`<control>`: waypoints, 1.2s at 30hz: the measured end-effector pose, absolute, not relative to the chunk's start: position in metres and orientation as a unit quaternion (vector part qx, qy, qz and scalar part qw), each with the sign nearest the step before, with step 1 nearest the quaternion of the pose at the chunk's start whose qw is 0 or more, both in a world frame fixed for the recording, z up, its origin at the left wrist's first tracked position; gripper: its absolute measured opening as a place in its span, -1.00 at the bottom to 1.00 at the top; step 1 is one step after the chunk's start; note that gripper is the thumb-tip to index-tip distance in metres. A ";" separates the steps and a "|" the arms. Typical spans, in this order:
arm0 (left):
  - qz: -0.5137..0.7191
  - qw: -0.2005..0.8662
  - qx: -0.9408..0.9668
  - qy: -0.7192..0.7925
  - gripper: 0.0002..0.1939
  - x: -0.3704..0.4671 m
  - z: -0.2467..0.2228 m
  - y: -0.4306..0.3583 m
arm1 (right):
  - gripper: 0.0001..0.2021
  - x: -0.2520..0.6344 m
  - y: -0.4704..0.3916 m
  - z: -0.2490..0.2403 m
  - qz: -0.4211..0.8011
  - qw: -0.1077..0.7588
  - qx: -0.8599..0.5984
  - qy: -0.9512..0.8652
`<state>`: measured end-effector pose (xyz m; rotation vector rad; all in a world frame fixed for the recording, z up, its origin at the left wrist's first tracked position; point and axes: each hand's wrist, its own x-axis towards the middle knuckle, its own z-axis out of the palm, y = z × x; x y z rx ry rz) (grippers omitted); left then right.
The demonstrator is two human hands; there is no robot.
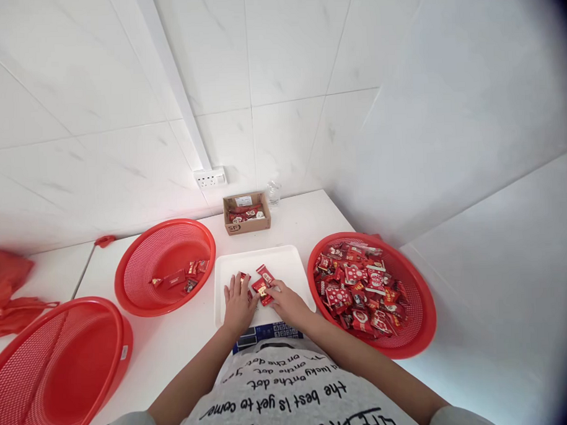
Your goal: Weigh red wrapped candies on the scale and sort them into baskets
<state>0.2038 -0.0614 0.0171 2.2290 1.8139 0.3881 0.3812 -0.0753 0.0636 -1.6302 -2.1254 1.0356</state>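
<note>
In front of me a white tray (234, 264) holds several small red wrapped packets. My left hand (239, 307) lies over its left part with fingers stretched out, partly covering packets underneath; its thumb reaches toward the middle one. My right hand (285, 302) pinches the edge of a red packet (262, 291) with gold and white print. Just beyond that packet lies a narrower red packet (265, 274). At the tray's near edge shows a blue keypad panel (282, 330) with number keys, partly hidden by my shirt.
A red basket (429, 313) heaped with packets stands at right. At left, one red basket (141, 261) holds several packets and another red basket (84, 368) stands nearer. Behind the tray are a cardboard box (249, 226) with red packets and a clear plastic item (273, 191).
</note>
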 end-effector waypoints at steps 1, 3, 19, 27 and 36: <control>0.131 0.119 0.764 0.620 -0.44 0.204 0.017 -0.063 | -0.60 0.381 -0.076 0.064 0.349 0.123 -0.559 -0.742; 0.126 0.117 0.770 0.615 -0.42 0.207 0.017 -0.064 | -0.59 0.382 -0.077 0.062 0.332 0.112 -0.557 -0.753; 0.084 0.094 0.882 0.453 -0.46 0.226 0.031 -0.041 | -0.66 0.422 -0.091 0.054 0.311 0.220 -0.598 -0.705; 0.105 0.119 0.841 0.517 -0.49 0.230 0.032 -0.041 | -0.64 0.479 -0.103 0.028 0.206 0.282 -0.720 -0.600; 0.131 0.033 0.653 0.746 -0.41 0.125 0.061 -0.033 | -0.55 0.478 -0.128 -0.001 0.176 0.229 -0.746 -0.600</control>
